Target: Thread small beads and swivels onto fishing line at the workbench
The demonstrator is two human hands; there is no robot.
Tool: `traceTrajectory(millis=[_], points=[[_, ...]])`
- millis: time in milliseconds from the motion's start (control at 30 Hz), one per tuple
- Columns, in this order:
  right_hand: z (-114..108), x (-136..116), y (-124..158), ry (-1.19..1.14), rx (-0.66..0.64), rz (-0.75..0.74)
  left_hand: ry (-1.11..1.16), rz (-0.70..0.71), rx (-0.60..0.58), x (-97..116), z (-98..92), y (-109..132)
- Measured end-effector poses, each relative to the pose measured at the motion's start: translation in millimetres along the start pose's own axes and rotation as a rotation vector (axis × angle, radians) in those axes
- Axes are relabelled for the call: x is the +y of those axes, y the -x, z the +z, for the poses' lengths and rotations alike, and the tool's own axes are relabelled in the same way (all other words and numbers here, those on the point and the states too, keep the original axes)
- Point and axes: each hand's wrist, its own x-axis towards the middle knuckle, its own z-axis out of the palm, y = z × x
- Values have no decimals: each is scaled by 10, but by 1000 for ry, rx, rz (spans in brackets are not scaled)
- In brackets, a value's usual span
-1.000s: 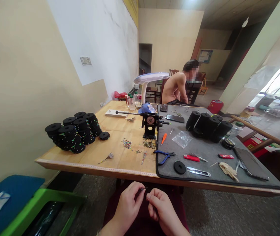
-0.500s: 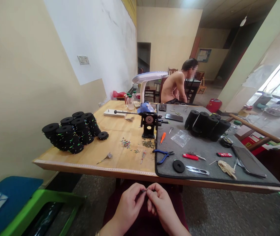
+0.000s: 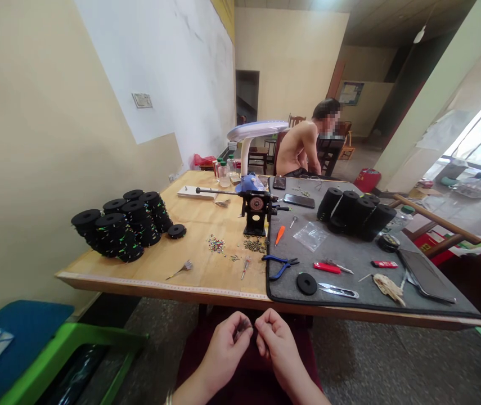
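Both hands are above my lap, just in front of the table edge. My left hand (image 3: 229,343) is closed in a pinch, with something small and dark between thumb and fingers that I cannot make out. Close beside it, my right hand (image 3: 276,343) is also pinched shut; what its fingertips hold is too small to see. On the table ahead lie a black foam spool (image 3: 306,284), blue-handled pliers (image 3: 281,265), thread snips (image 3: 338,291), a pile of colourful beads (image 3: 215,243) and a heap of small dark metal pieces (image 3: 254,244).
A black hand-cranked winder (image 3: 256,214) stands mid-table under a white lamp (image 3: 257,130). Stacked black spools (image 3: 122,228) are at left, more spools (image 3: 354,214) on the grey mat (image 3: 362,267). A person (image 3: 303,140) sits beyond the table. A green stool (image 3: 75,360) is at lower left.
My hands have drawn slightly apart at the fingertips, the right one moving a little up and to the right. The things on the table have not moved.
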Motion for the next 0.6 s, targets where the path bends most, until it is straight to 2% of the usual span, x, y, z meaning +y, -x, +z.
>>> traceTrajectory(millis=[200, 400, 600], points=[[-6, -34, -9, 33, -18, -18, 81, -71, -16, -3, -3, -40], [-38, -33, -23, 187, -106, 26, 51, -11, 44, 57, -86, -82], [-9, -45, -8, 381, -38, -81, 8, 37, 96, 53, -69, -87]])
